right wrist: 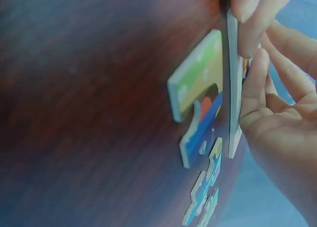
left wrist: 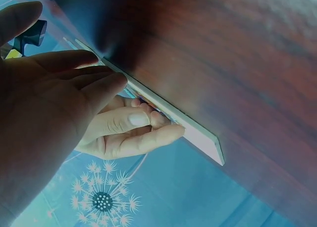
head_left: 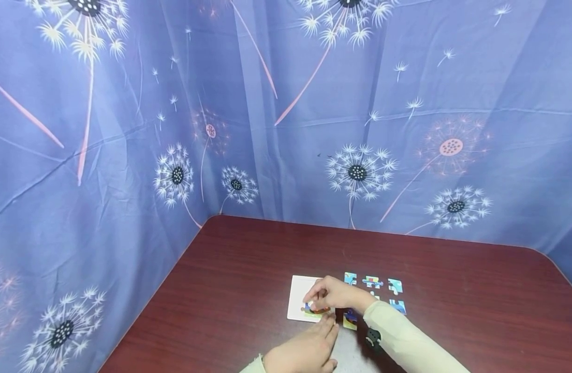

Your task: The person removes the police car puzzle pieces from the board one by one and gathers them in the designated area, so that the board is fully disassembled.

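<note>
A white puzzle board (head_left: 298, 289) lies flat on the table, with colourful puzzle pieces (head_left: 324, 313) along its near side. Over it, my right hand (head_left: 333, 293) is bent at the fingers, thumb and fingertips pinching a puzzle piece (head_left: 307, 306) low against the board; the fingers partly cover that piece. My left hand (head_left: 308, 348) reaches to the board's near right corner, its extended fingers resting at the edge. In the left wrist view the right hand (left wrist: 131, 128) curls close at the board's face, just beyond the left fingertips (left wrist: 116, 82).
To the right of the board lie several loose pieces, among them a green-and-blue one (head_left: 350, 320), a corner piece (head_left: 395, 286) and a blue one (head_left: 398, 305). The right forearm passes over some of them. A dark red table (head_left: 230, 269) meets a blue dandelion curtain (head_left: 286, 171) behind.
</note>
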The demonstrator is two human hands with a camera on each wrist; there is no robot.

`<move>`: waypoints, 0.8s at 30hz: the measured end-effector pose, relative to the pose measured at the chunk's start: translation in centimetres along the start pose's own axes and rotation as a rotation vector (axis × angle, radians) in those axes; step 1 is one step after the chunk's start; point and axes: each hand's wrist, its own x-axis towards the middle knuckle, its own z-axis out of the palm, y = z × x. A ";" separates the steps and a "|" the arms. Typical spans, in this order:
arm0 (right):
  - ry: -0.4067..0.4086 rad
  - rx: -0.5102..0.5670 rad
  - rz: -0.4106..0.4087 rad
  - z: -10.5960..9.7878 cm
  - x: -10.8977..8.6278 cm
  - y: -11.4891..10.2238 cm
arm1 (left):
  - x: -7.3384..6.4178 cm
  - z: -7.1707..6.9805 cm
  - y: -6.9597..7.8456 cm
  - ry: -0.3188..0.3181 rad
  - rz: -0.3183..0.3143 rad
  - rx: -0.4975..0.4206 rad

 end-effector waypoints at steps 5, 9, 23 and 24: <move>-0.005 -0.006 0.006 0.1 0.0 -0.3 | 0.0 -0.1 0.0 -0.008 0.009 -0.006; -0.005 -0.005 0.003 0.0 -0.1 -0.4 | 0.0 0.0 -0.1 -0.004 0.015 0.003; -0.010 0.103 -0.036 0.1 0.0 -0.3 | 0.1 0.1 -0.2 0.012 0.022 0.030; -0.010 0.105 -0.039 0.1 0.0 -0.3 | 0.1 0.1 -0.2 0.010 0.020 0.028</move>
